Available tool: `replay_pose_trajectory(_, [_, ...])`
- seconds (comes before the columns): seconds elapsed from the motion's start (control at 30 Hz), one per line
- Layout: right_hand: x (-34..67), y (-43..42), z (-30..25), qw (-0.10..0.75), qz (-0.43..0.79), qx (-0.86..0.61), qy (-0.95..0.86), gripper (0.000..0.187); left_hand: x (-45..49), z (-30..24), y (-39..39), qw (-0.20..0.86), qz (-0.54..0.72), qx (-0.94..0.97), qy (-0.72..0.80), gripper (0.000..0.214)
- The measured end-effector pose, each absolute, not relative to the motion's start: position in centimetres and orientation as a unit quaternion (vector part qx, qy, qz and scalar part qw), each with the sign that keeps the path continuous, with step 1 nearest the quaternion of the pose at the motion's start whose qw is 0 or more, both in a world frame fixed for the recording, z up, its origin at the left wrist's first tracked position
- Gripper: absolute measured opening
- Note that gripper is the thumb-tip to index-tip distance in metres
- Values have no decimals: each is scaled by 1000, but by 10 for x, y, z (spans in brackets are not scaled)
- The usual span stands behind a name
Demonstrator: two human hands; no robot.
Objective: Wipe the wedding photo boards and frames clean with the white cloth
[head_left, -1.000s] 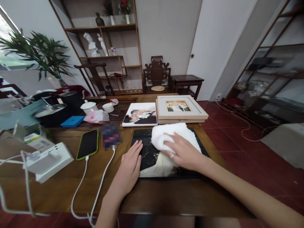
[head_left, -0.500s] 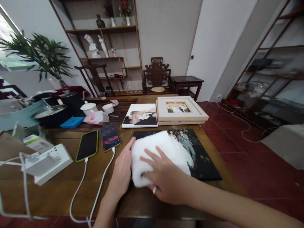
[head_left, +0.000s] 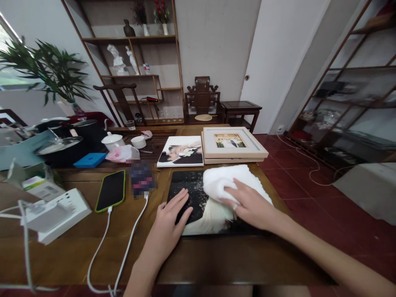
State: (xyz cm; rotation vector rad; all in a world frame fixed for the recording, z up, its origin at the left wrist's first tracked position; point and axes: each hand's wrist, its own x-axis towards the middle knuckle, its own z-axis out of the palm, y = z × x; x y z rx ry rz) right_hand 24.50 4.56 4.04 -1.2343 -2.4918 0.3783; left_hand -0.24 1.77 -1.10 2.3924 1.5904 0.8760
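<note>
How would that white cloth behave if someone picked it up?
The white cloth would probably flop, since it bunches softly by the right hand. Its fluffy surface suggests it is fairly light and hardly slippery.

I count my two hands (head_left: pixel 169 218) (head_left: pixel 252 206), one white cloth (head_left: pixel 221 178), one dark photo panel (head_left: pixel 198 201), two phones (head_left: pixel 110 191) (head_left: pixel 142 180), one blue box (head_left: pixel 89 160) and two white statuettes (head_left: pixel 116 61) (head_left: pixel 132 60).

A home sitting room: a carved wooden armchair (head_left: pixel 202 95), a display shelf (head_left: pixel 136 40) bearing white figurines (head_left: pixel 117 62) and flower vases (head_left: pixel 165 29), a leafy plant (head_left: pixel 54 68) by the window (head_left: pixel 4 36), red floor tiles (head_left: pixel 298 214), and a framed photograph (head_left: pixel 232 141) on the wooden surface (head_left: pixel 244 260). The dim right-hand rack (head_left: pixel 371 30) seems to hold household oddments.
</note>
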Motion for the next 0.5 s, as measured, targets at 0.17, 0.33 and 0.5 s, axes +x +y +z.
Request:
replay_pose_trajectory(0.17, [214, 91, 47, 186, 171, -409, -877, 31, -1, -9, 19, 51, 283, 804, 520, 32])
replay_pose_trajectory(0.33, [163, 112, 51, 170, 198, -308, -915, 29, -3, -12, 21, 18, 296, 809, 508, 32])
replay_pose_trajectory(0.5, [155, 112, 51, 160, 202, -280, -925, 27, -6, -16, 23, 12, 310, 804, 507, 31])
